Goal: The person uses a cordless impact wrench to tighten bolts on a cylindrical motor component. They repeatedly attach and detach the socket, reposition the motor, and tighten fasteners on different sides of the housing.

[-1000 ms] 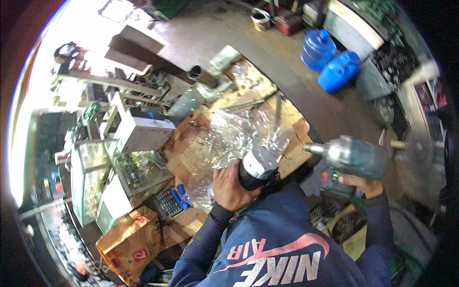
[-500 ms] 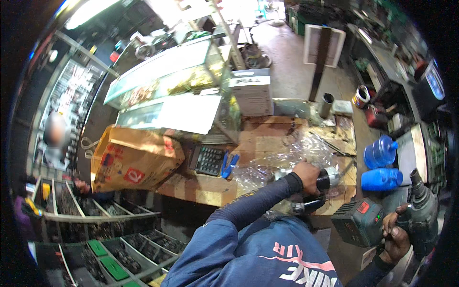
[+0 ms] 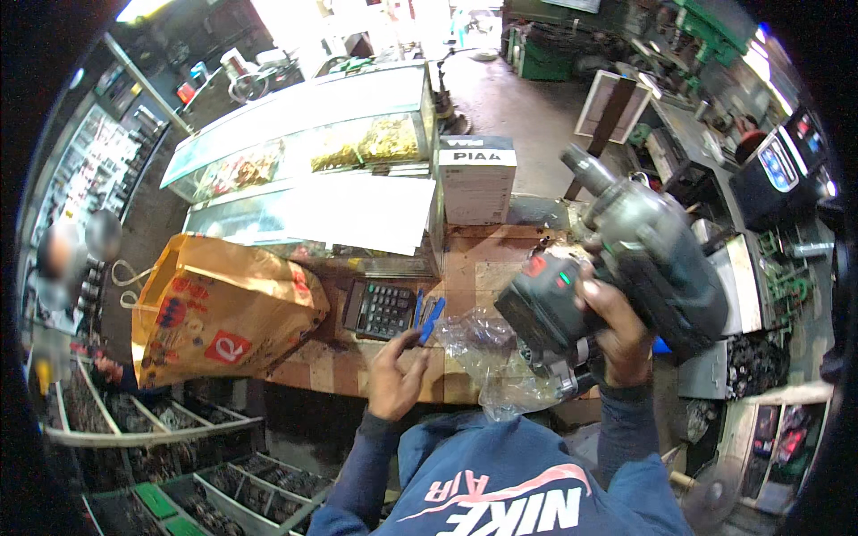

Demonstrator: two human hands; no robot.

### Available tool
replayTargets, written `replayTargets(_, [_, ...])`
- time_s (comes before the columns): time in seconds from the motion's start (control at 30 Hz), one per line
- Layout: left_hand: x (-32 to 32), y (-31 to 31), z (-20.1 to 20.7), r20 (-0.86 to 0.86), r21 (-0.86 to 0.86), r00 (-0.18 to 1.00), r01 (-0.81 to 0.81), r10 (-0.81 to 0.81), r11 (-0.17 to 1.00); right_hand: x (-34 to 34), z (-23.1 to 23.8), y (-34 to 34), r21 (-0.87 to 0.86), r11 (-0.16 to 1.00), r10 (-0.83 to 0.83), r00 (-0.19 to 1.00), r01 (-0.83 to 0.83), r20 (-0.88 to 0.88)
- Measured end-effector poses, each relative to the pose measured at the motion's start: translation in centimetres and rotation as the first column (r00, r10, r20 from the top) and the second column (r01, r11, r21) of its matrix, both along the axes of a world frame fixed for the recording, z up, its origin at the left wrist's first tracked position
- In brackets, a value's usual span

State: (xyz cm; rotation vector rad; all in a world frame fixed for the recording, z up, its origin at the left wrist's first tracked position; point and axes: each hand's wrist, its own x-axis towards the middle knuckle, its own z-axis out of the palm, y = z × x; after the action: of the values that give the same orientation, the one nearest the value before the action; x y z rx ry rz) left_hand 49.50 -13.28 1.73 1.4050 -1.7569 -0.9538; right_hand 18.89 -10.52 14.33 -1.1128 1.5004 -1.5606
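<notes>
My right hand [image 3: 618, 335] grips a black cordless impact wrench [image 3: 657, 255] by its handle and holds it up over the bench's right end. The wrench's nose points up and away to the left. Its battery [image 3: 545, 299], with a red mark and a small green light, faces left. My left hand [image 3: 399, 375] is empty with fingers apart, over the near edge of the wooden bench [image 3: 357, 366]. Close to its fingertips lie blue-handled pliers [image 3: 432, 320] and a black calculator [image 3: 382, 310]. Under the wrench, crumpled clear plastic [image 3: 483, 344] surrounds a silver-and-black tool [image 3: 567, 368], partly hidden.
A brown paper bag [image 3: 232, 313] stands at the bench's left. Behind are a glass display case [image 3: 304, 205] with white paper on top and a grey-white box [image 3: 478, 183]. Compartment trays [image 3: 161, 420] of dark parts sit at lower left. A cluttered workbench [image 3: 688, 134] runs along the right.
My right hand has raised the impact wrench from the lower right to over the bench. My left hand has let go of the silver-and-black tool and moved left toward the calculator.
</notes>
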Motion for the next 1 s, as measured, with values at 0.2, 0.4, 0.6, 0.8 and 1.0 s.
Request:
replayTargets(0.2, [7.1, 3.4, -2.2, 0.036, 0.269, 0.992, -0.126, 0.121, 0.955, 3.4, -8.7, -9.4, -0.207, 0.958, -0.210, 0.977, 0.196, -0.045])
replayTargets(0.4, [8.2, 2.9, -1.3, 0.072, 0.274, 0.997, -0.023, 0.003, 0.961, 7.8, -15.3, -13.5, -0.347, 0.863, -0.405, 0.913, 0.366, -0.044])
replayTargets(0.6, [3.7, -0.3, 1.2, 0.079, 0.079, 0.980, 0.174, -0.180, 0.982, 10.4, -15.6, -15.2, -0.438, 0.879, -0.225, 0.974, 0.187, -0.036])
replayTargets(0.8, [-4.8, 0.2, 3.7, 0.041, 0.119, 0.945, 0.319, -0.325, 0.940, 9.5, -13.7, -13.3, -0.242, 0.968, -0.099, 0.989, 0.071, -0.106])
replayTargets(1.0, [-13.8, 2.6, 4.6, 0.152, 0.077, 0.902, 0.397, -0.404, 0.915, -1.3, -11.3, -2.6, -0.311, 0.950, -0.097, 0.945, -0.006, -0.313])
